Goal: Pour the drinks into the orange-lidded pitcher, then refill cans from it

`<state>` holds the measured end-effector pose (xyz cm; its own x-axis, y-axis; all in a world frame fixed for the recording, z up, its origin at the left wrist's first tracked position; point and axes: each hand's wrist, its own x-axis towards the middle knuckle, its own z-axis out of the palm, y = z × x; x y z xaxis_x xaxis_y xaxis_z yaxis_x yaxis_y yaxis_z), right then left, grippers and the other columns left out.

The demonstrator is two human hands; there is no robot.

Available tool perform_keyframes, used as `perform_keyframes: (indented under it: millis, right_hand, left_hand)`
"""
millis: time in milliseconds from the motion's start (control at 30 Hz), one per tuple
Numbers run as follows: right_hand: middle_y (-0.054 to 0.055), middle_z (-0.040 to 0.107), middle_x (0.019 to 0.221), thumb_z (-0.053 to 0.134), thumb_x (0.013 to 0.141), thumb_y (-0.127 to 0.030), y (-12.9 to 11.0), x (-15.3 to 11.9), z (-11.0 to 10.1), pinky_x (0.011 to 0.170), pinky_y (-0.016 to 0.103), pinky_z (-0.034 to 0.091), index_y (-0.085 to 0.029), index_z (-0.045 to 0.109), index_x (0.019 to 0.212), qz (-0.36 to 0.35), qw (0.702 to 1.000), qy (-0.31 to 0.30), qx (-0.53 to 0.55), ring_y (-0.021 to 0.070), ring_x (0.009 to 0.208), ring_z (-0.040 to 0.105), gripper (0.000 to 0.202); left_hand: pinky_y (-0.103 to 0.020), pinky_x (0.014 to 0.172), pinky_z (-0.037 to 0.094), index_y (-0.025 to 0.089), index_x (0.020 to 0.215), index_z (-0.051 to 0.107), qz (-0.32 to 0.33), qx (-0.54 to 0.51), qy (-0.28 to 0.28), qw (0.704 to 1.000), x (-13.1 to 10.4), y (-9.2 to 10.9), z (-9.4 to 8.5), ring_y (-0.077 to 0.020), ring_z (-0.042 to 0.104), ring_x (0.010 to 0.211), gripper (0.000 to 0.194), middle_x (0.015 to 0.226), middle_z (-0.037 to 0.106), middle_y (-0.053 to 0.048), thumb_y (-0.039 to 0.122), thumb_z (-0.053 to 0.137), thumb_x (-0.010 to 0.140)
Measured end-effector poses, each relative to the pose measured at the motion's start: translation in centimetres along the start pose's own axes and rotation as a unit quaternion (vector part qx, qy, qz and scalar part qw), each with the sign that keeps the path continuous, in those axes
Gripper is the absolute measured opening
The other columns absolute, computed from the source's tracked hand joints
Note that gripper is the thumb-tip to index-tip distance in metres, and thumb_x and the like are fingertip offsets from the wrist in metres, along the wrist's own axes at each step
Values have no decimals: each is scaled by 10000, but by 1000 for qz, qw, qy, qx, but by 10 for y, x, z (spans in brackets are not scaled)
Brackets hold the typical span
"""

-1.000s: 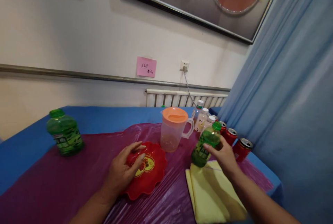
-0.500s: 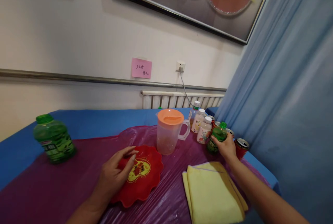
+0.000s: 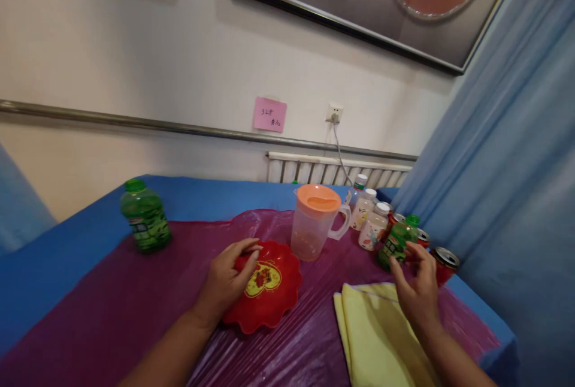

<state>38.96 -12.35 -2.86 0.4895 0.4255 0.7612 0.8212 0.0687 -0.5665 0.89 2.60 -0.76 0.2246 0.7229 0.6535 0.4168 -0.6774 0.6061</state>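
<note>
Kinda dim, soft indoor light here. Tiny glare spot up top on the framed picture (image 3: 359, 12), shiny streaks across the purple plastic sheet (image 3: 287, 348), soft shadow on the yellow cloth (image 3: 381, 333). Green bottle (image 3: 399, 242) label's mushy, and the wide-angle stretches stuff near the edges.

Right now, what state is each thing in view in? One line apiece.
Pitcher: upright, orange lid on.
Left green bottle: upright, capped.
Right green bottle: upright, capped.
White-capped bottles: upright, closed.
Red cans: upright; opened or not, unclear.
Red scalloped dish: face up.
Yellow cloth: folded, flat.
Purple sheet: spread, wrinkled.
Plug: in socket.
Left hand: open, at dish.
Right hand: open, by right green bottle.
</note>
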Motion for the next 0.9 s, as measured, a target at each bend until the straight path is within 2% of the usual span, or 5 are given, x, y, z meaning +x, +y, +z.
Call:
perform_keyframes:
  millis: [167, 300, 467, 667, 900]
  right_hand:
    - [146, 595, 1324, 639, 918, -311, -86, -25, 21, 959, 534, 506, -268, 559, 1321, -99, 979, -139, 111, 335, 1243, 571, 413]
    - [111, 595, 1382, 620, 932, -248, -158, -23, 63, 1054, 536, 478, -317, 529, 1396, -160, 925, -256, 232, 304, 1293, 562, 477]
    - [92, 642, 1352, 670, 898, -324, -260, -2, 159, 1116, 535, 429, -294, 584, 1373, -188, 865, -344, 314, 299, 1293, 566, 483]
    - [153, 582, 1454, 691, 898, -377, -380, 14, 276, 1132, 495, 375, -171, 565, 1417, -215, 849, -455, 161, 315, 1344, 516, 573]
    - [87, 707, 1268, 728, 867, -288, -428, -2, 327, 994, 387, 476, -246, 695, 1214, -181, 850, -466, 167, 263, 1160, 646, 351]
  left_hand:
    - [-345, 872, 600, 222, 1096, 691, -7, -7, -11, 1000, -9, 7, 1, -201, 755, 901, 230, 992, 790, -60, 263, 570, 905]
    - [-372, 901, 589, 218, 1112, 688, -29, -9, -22, 999, -16, 7, 1, -210, 742, 931, 245, 1007, 782, -70, 230, 554, 907]
    - [-445, 969, 567, 204, 1135, 697, -47, -23, -57, 997, -22, -1, 1, -283, 717, 1076, 300, 1136, 772, -116, 252, 602, 855]
    - [-398, 921, 573, 191, 1075, 719, -70, -49, -54, 995, -21, 3, -3, -266, 725, 1019, 266, 1098, 781, -86, 222, 546, 875]
    - [-487, 1011, 527, 255, 1128, 734, -33, 10, -54, 998, -22, 4, -12, -315, 706, 1056, 339, 1134, 783, -73, 212, 553, 844]
